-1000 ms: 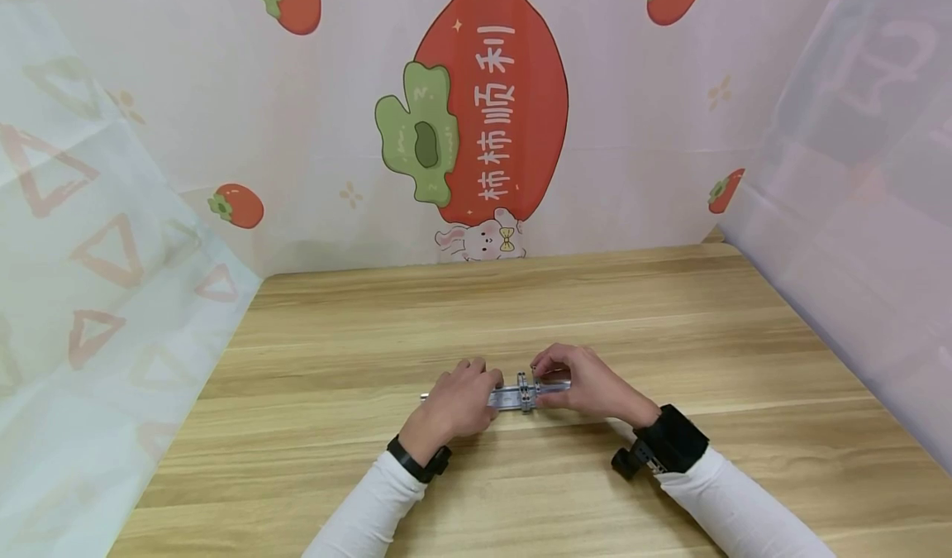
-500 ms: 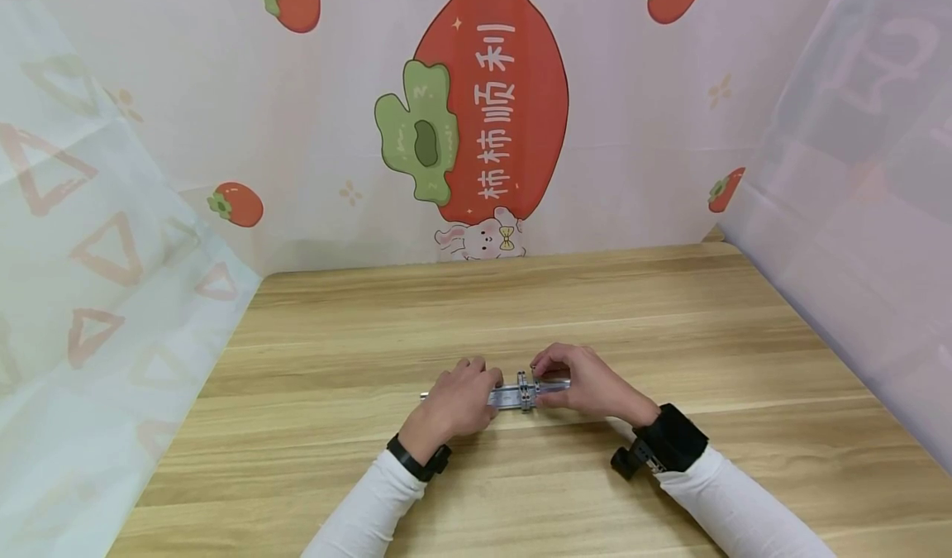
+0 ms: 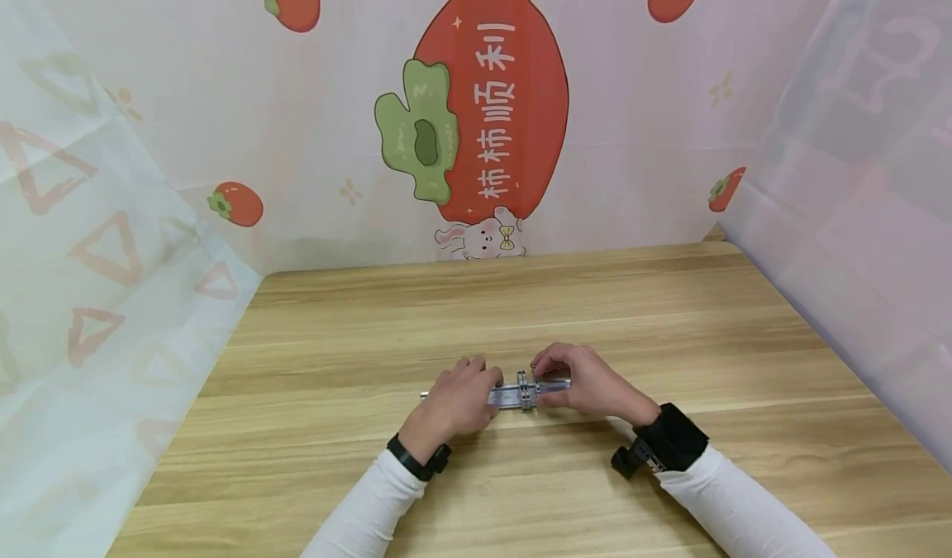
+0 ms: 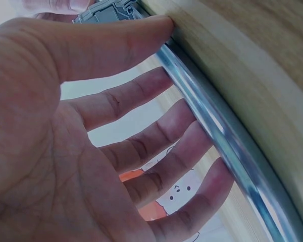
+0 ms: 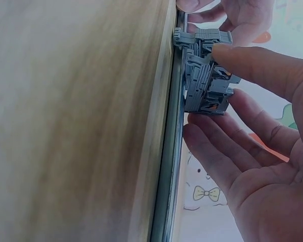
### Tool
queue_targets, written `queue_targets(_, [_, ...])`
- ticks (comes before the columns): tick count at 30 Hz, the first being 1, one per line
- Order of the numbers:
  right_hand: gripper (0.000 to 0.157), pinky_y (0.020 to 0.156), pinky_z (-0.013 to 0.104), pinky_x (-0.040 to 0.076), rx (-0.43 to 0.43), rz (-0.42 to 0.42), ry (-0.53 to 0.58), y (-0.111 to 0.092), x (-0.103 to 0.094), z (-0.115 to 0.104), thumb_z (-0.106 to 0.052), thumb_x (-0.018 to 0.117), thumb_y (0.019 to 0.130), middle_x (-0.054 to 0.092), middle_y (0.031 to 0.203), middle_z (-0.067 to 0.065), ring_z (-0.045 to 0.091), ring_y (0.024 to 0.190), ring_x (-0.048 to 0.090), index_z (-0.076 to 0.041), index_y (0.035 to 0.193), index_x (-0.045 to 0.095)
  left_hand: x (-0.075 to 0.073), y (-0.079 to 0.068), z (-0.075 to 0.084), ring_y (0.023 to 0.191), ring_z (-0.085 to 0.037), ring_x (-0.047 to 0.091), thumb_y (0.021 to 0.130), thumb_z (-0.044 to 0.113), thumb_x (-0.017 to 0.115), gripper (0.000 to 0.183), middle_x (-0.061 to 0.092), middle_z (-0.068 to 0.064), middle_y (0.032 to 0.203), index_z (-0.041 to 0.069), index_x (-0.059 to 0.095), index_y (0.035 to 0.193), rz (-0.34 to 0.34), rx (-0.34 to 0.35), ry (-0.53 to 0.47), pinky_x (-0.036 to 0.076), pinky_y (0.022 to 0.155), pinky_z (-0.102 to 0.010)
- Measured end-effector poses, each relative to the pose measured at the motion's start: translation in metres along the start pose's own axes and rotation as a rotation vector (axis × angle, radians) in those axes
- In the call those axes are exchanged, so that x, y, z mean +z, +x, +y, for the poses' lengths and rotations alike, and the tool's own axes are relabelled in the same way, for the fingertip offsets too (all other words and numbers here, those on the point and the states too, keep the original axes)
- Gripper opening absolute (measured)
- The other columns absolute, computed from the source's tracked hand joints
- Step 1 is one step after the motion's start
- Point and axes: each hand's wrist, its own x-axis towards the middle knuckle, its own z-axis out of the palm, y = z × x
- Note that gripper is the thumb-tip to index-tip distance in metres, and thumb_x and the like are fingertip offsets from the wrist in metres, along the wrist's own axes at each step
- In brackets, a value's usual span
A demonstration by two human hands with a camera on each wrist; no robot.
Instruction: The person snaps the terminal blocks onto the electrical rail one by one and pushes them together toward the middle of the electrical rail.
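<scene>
A silver slotted metal DIN rail (image 3: 508, 398) lies across the wooden table, running left to right. Grey terminal blocks (image 5: 204, 38) sit on it side by side near the middle. My left hand (image 3: 459, 399) holds the rail to the left of them, thumb on one edge and fingertips along the other, as the left wrist view shows. From the right, my right hand (image 3: 592, 386) pinches the nearest grey terminal block (image 5: 199, 91) between thumb and fingers, against the rail. Whether that block is fully seated cannot be made out.
The wood-grain table (image 3: 357, 318) extends around both hands. A pale curtain (image 3: 335, 128) printed with persimmons hangs behind it, and more sheeting (image 3: 855, 211) borders the left and right sides. Black bands (image 3: 673, 438) with small cameras are strapped to both wrists.
</scene>
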Motion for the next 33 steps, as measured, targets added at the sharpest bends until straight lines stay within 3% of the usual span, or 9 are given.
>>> queue_targets(25, [0.032,0.082,0.038,0.045,-0.008,-0.022,0.015,-0.0016,0.0002,-0.0052,-0.018,0.077,0.072,0.059,0.108,0.005,0.018,0.095,0.06,-0.01,0.097,0.059,0.0015,0.001,0.0006,0.089,-0.018,0.047,0.079,0.031,0.07,0.038,0.05,0.0,0.099,0.019,0.059,0.112,0.002,-0.012,0.001,0.042,0.067,-0.038])
queue_targets(33, [0.03,0.08,0.037,0.046,-0.035,-0.014,-0.037,-0.0013,0.0012,-0.0006,-0.021,0.077,0.071,0.059,0.107,0.002,0.016,0.092,0.06,-0.014,0.095,0.059,0.0014,0.0008,0.0008,0.09,-0.018,0.047,0.079,0.032,0.07,0.038,0.05,0.0,0.1,0.02,0.059,0.113,0.0,-0.014,0.005,0.041,0.067,-0.039])
